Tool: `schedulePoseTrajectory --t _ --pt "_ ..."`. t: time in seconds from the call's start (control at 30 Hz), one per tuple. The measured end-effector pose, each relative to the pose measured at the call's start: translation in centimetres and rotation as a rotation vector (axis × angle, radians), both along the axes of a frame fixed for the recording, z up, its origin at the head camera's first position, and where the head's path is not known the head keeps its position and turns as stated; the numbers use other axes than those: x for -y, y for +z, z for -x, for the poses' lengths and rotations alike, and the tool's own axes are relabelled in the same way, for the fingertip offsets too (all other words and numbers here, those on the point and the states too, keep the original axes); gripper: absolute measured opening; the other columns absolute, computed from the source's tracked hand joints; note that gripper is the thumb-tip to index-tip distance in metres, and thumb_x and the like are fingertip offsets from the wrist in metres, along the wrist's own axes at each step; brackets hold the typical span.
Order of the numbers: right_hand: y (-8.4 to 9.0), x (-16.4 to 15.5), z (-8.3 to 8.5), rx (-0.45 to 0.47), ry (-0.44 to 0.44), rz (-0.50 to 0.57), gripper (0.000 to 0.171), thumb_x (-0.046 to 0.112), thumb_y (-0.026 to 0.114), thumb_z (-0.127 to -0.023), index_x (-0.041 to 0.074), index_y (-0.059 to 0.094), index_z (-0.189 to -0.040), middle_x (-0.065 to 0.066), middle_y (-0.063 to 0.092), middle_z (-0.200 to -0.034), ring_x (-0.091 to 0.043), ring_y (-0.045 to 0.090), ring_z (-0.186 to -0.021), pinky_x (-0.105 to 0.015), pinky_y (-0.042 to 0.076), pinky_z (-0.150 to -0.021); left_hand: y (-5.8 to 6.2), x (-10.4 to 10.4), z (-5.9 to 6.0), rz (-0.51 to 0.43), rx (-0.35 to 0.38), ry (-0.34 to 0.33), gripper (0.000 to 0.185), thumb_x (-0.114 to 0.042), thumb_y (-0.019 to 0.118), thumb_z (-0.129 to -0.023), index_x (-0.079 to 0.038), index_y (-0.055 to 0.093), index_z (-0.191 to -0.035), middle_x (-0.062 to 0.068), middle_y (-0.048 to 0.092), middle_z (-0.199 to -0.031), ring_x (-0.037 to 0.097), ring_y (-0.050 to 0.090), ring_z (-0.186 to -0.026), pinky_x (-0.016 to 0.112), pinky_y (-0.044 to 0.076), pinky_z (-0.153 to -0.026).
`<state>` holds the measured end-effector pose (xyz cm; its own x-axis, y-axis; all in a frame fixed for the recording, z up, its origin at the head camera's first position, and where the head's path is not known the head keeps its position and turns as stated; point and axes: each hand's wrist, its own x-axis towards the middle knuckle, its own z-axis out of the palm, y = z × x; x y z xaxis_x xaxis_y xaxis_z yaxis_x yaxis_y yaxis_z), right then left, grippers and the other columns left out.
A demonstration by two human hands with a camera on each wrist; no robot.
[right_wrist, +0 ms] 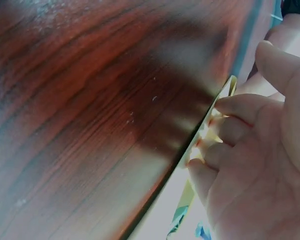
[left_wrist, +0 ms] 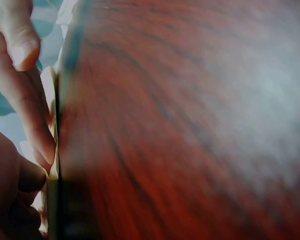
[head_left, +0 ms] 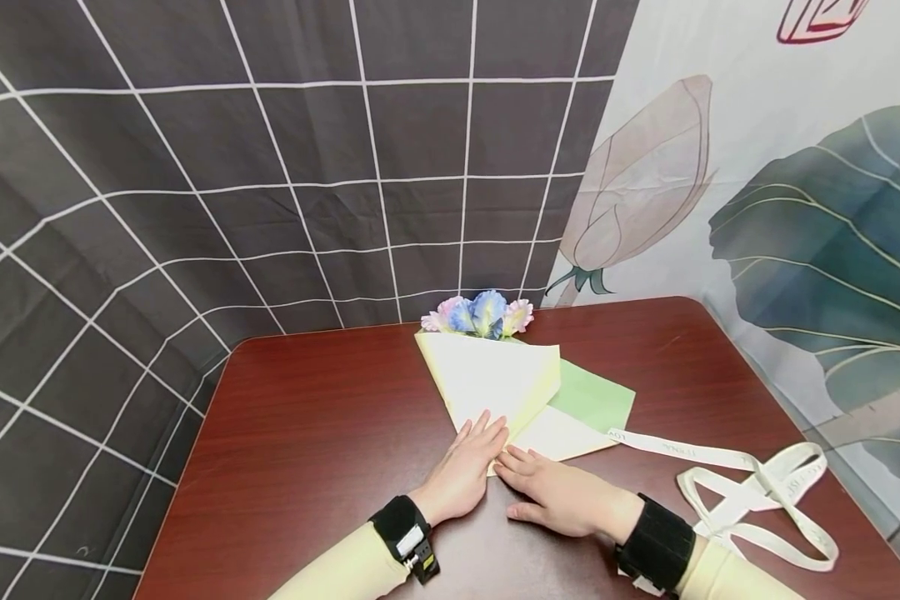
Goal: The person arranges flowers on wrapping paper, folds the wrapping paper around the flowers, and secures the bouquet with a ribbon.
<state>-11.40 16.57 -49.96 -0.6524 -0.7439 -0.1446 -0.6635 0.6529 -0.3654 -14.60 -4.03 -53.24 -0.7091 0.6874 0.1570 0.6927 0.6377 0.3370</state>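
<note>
A cone of pale yellow-white wrapping paper (head_left: 487, 367) lies on the table, with pink and blue flowers (head_left: 487, 315) showing at its top. My left hand (head_left: 461, 471) rests flat on the lower part of the cone, fingers extended. Close beside it, my right hand (head_left: 562, 493) touches the paper near the cone's bottom tip with its fingers held out. A green and white flap (head_left: 592, 396) of paper spreads to the right. In the right wrist view, the fingertips (right_wrist: 197, 170) lie along the paper's edge. The flower stems are hidden.
A white printed ribbon (head_left: 765, 492) lies in loose loops on the right, one end reaching the paper flap. The reddish-brown table (head_left: 307, 417) meets a dark grid-patterned cloth (head_left: 307, 208) at the back and left. A flower-print cloth (head_left: 810, 275) hangs at the right.
</note>
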Motion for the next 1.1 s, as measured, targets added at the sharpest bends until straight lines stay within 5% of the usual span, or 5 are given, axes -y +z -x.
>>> schedulePoseTrajectory --t 0.13,0.3,0.5,0.7,1.1 --pt "0.3 0.2 0.3 -0.096 -0.058 0.065 0.043 0.036 0.054 -0.096 0.009 0.059 -0.129 -0.006 0.055 -0.135 -0.020 0.050 -0.126 -0.041 0.043 -0.100 -0.1 0.0 -0.1 0.044 -0.043 -0.014 0.050 -0.004 0.045 -0.093 -0.007 0.042 -0.143 0.007 0.030 -0.154 0.028 0.018 -0.144 0.049 0.022 -0.113" --pt "0.5 0.6 0.9 -0.276 -0.281 0.157 0.020 0.026 0.062 -0.091 0.017 0.071 -0.107 0.006 0.071 -0.098 -0.010 0.067 -0.090 -0.034 0.054 -0.077 -0.1 -0.1 -0.1 0.067 -0.082 -0.018 0.047 -0.005 0.042 -0.095 -0.006 0.044 -0.141 0.007 0.029 -0.154 0.028 0.019 -0.144 0.049 0.023 -0.112" --pt "0.2 0.8 1.3 -0.399 -0.384 0.083 0.038 0.030 0.060 -0.091 0.015 0.063 -0.126 -0.007 0.064 -0.122 -0.025 0.060 -0.112 -0.041 0.049 -0.091 0.2 -0.2 -0.2 0.088 -0.097 -0.031 0.046 -0.005 0.043 -0.093 -0.007 0.047 -0.139 0.006 0.031 -0.154 0.027 0.022 -0.143 0.051 0.024 -0.112" --pt "-0.3 0.8 1.1 -0.300 -0.319 -0.025 0.055 0.044 0.051 -0.095 0.011 0.048 -0.140 -0.014 0.050 -0.139 -0.038 0.040 -0.132 -0.051 0.034 -0.106 0.0 -0.1 -0.1 0.112 -0.096 -0.040 0.053 -0.005 0.046 -0.090 -0.007 0.043 -0.142 0.007 0.031 -0.153 0.027 0.021 -0.143 0.050 0.024 -0.112" --pt "-0.3 0.3 1.2 -0.136 -0.286 -0.044 0.066 0.048 0.048 -0.095 -0.002 0.045 -0.138 -0.018 0.046 -0.141 -0.039 0.038 -0.133 -0.053 0.032 -0.107 -0.3 0.6 0.2 0.133 -0.012 -0.006 0.057 -0.016 0.047 -0.096 -0.009 0.028 -0.149 0.012 0.012 -0.159 0.032 0.010 -0.145 0.049 0.020 -0.113"
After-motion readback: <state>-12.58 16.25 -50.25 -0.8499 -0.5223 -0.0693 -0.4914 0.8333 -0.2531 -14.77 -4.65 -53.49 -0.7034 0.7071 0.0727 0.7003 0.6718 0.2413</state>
